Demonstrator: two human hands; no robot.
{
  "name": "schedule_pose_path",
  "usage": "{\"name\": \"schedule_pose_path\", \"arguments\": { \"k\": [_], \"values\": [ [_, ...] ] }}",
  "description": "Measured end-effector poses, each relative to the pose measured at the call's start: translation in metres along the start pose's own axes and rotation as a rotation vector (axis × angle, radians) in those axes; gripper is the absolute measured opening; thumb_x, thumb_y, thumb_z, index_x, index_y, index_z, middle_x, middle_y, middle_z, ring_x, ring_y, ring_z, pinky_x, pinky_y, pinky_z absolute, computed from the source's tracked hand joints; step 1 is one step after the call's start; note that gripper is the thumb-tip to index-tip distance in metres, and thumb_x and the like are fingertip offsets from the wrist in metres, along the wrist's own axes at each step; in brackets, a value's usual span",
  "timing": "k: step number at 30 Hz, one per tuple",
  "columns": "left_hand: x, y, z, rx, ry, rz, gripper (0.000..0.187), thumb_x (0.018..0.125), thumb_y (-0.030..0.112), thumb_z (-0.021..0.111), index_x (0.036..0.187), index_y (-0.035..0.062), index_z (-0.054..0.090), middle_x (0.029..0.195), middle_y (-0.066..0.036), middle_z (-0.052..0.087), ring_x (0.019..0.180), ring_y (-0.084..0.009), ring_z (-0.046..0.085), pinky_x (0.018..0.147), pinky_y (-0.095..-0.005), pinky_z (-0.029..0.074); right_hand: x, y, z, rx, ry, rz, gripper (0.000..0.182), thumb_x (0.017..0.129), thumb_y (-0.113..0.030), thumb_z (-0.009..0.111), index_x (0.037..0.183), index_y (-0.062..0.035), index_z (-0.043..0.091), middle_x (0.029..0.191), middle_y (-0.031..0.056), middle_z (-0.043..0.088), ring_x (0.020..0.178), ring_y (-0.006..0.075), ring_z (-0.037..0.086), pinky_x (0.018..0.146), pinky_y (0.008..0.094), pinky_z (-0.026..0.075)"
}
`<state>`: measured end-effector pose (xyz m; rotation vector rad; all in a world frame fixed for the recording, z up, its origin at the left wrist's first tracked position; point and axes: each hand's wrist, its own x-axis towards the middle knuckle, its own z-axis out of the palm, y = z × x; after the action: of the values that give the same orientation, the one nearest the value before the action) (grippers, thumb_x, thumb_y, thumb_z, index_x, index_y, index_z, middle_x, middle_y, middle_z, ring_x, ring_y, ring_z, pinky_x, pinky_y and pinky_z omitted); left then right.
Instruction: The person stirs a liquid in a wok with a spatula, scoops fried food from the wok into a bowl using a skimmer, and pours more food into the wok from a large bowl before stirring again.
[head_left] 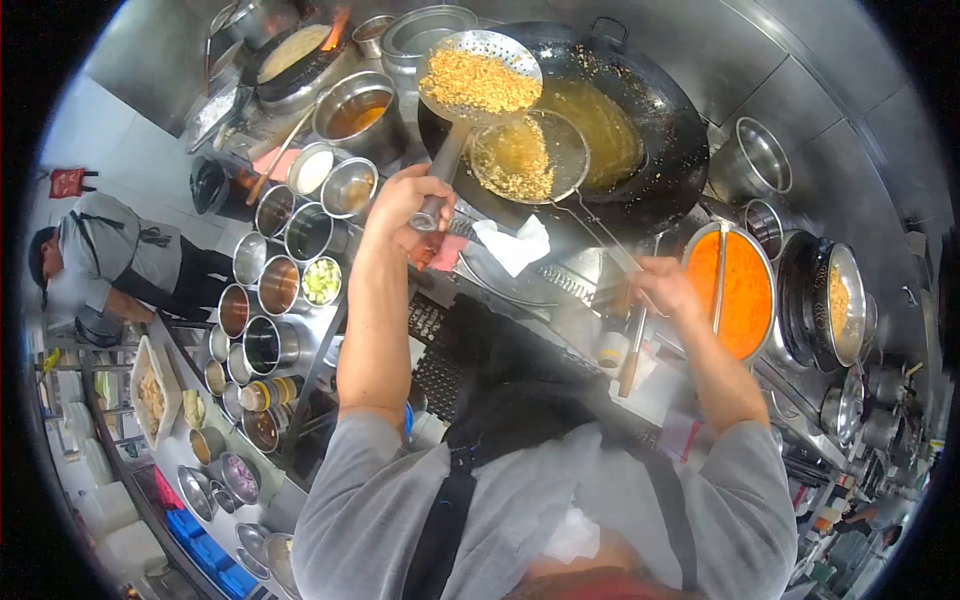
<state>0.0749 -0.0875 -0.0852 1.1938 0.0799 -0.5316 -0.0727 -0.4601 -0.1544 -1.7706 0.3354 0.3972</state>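
My left hand (418, 205) is wrapped round the thick handle of a perforated skimmer (497, 43) heaped with golden fried bits (480, 83). Below and to its right is a round wire-mesh strainer (568, 165), also carrying fried bits, its long handle running to my right hand (665, 288), whose fingers are closed on it. Both tools are over the near left side of a large black wok (675, 120) with yellowish oil (600, 125) and scattered crumbs in it. A crumpled white paper (515, 245) lies below the strainer.
An oval pan of orange sauce (745, 290) stands at right, near a steel pot (752, 160). Several metal containers (277, 285) line the left counter. Flame (336, 28) rises beside another pan at the upper left. A co-worker (110, 245) bends over at far left.
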Motion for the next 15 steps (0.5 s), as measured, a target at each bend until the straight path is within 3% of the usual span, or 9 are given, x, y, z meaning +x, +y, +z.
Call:
{"name": "schedule_pose_path", "arguments": {
  "k": [3, 8, 12, 15],
  "values": [
    [0.011, -0.006, -0.005, -0.029, 0.036, 0.015, 0.025, 0.073, -0.005, 0.053, 0.096, -0.0090, 0.045, 0.066, -0.016, 0.054, 0.051, -0.0227, 0.053, 0.043, -0.0333, 0.042, 0.017, -0.008, 0.033, 0.016, 0.024, -0.075, 0.036, 0.080, -0.008, 0.062, 0.114, 0.0010, 0.061, 0.056, 0.0008, 0.053, 0.040, 0.0087, 0.045, 0.035, 0.0239, 0.032],
    [0.007, 0.006, 0.005, 0.064, -0.009, 0.009, 0.025, 0.075, -0.001, 0.052, 0.099, -0.0080, 0.050, 0.069, -0.013, 0.054, 0.052, -0.0178, 0.050, 0.043, -0.0287, 0.041, 0.048, -0.026, 0.070, 0.369, 0.010, -0.092, 0.030, 0.082, -0.006, 0.059, 0.110, 0.0032, 0.059, 0.057, 0.0023, 0.052, 0.038, 0.0105, 0.044, 0.033, 0.0252, 0.030],
    [0.002, 0.009, 0.006, 0.033, -0.020, 0.004, 0.032, 0.076, 0.000, 0.051, 0.106, -0.0097, 0.048, 0.071, -0.014, 0.055, 0.052, -0.0171, 0.050, 0.043, -0.0277, 0.041, 0.040, -0.037, 0.073, 0.398, 0.062, -0.124, 0.023, 0.082, -0.006, 0.059, 0.102, 0.0049, 0.059, 0.056, 0.0032, 0.052, 0.036, 0.0108, 0.043, 0.033, 0.0264, 0.030],
    [-0.009, 0.018, 0.004, -0.029, -0.073, 0.014, 0.027, 0.075, -0.001, 0.052, 0.100, -0.0089, 0.048, 0.070, -0.014, 0.055, 0.053, -0.0176, 0.052, 0.042, -0.0279, 0.043, 0.021, -0.017, 0.052, 0.434, 0.118, -0.111, 0.029, 0.081, -0.005, 0.059, 0.108, 0.0049, 0.059, 0.056, 0.0035, 0.053, 0.035, 0.0105, 0.043, 0.032, 0.0252, 0.030]
  ]
}}
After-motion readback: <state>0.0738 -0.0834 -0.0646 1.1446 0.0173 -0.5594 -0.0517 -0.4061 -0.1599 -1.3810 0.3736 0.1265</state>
